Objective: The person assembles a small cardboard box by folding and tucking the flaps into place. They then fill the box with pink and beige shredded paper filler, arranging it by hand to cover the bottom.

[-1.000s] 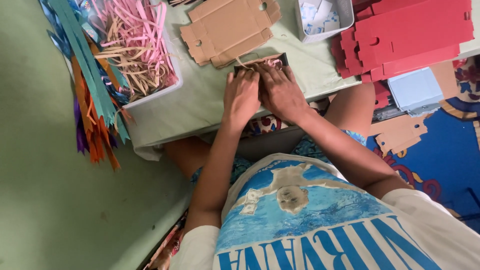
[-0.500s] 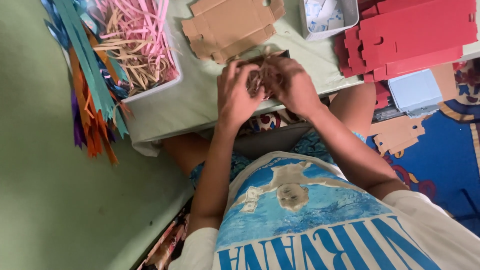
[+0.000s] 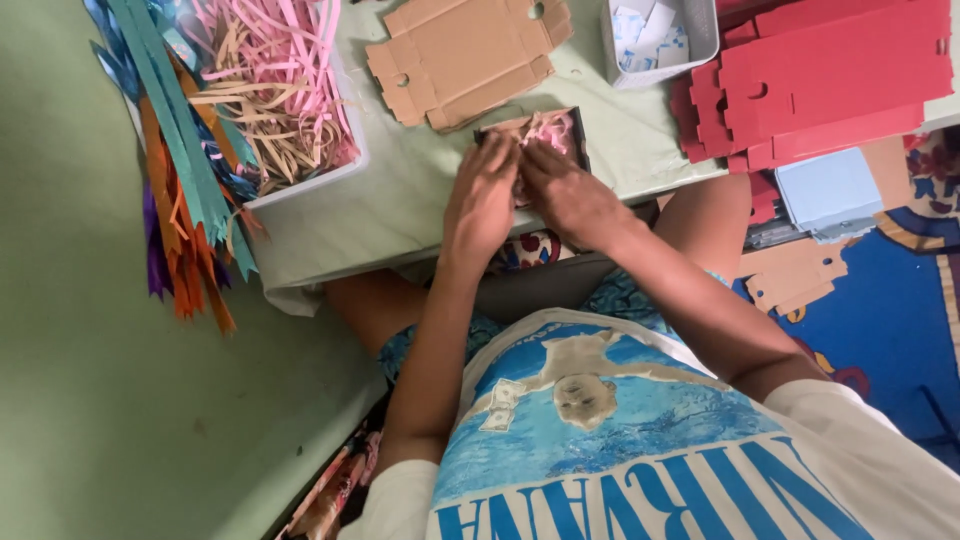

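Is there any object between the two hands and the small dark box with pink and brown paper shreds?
Nothing visible. The left hand and right hand already rest on the small dark box filled with pink and brown paper shreds; the flat brown cardboard blank lies behind it.

Small dark box (image 3: 570,135) holding pink-and-tan paper shreds (image 3: 545,128), at table edge.
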